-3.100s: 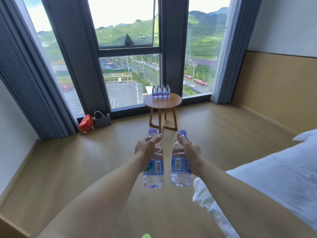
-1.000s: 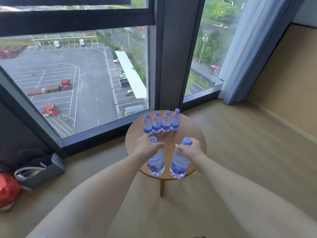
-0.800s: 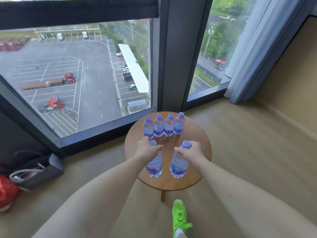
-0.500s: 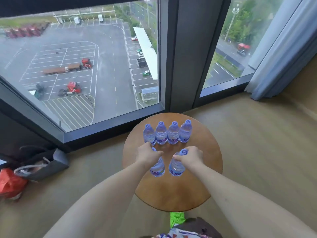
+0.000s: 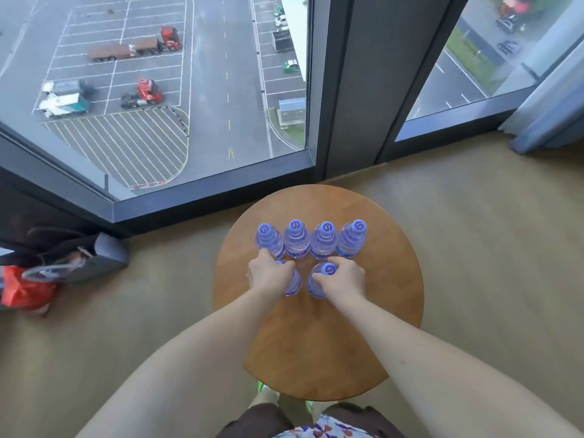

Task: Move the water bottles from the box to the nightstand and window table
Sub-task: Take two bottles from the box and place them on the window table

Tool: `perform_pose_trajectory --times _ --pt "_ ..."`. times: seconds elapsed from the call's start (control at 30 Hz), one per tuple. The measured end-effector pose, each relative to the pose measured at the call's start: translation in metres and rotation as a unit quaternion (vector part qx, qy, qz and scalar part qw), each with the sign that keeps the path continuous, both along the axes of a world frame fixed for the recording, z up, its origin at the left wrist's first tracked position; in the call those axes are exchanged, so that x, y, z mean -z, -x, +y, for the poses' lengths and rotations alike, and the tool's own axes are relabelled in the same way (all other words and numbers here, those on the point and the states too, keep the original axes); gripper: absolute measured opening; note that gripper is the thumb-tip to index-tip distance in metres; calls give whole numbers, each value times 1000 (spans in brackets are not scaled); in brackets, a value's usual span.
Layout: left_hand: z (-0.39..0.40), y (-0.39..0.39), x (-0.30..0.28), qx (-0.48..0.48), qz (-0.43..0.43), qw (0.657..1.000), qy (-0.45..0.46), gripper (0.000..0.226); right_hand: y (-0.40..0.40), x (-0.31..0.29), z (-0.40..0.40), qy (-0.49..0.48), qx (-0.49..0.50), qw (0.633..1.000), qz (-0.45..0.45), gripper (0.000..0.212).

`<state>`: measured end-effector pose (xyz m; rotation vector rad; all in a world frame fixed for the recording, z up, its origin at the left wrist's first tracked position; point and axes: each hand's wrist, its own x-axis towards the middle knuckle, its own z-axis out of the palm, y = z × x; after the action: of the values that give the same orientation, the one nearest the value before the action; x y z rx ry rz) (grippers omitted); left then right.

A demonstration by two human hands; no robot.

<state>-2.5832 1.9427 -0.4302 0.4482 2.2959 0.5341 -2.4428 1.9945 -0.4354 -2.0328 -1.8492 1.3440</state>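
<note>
Looking down on a round wooden window table (image 5: 363, 327). Gripping, left hand (image 5: 267, 275) curled around a clear blue-capped water bottle (image 5: 292, 282); right hand (image 5: 344, 278) wrapping a second blue-capped bottle (image 5: 319, 279), both standing on the tabletop. Sitting just behind, touching side by side, a row of four matching bottles (image 5: 311, 240).

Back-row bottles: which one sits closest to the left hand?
The leftmost bottle of the four; the left hand reaches its base, the others stand further right.
</note>
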Motion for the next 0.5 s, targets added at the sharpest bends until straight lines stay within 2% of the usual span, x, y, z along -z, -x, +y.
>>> perform_pose_trajectory --times 0.23,0.37,0.5 --pt "23 9 14 -51 -18 998 15 45 24 17 5 -11 42 999 24 22" --pt "28 10 20 -83 -34 996 26 52 35 26 2 -17 59 997 38 26" --pt "32 13 23 -78 -42 996 23 49 46 31 2 -21 89 994 53 17"
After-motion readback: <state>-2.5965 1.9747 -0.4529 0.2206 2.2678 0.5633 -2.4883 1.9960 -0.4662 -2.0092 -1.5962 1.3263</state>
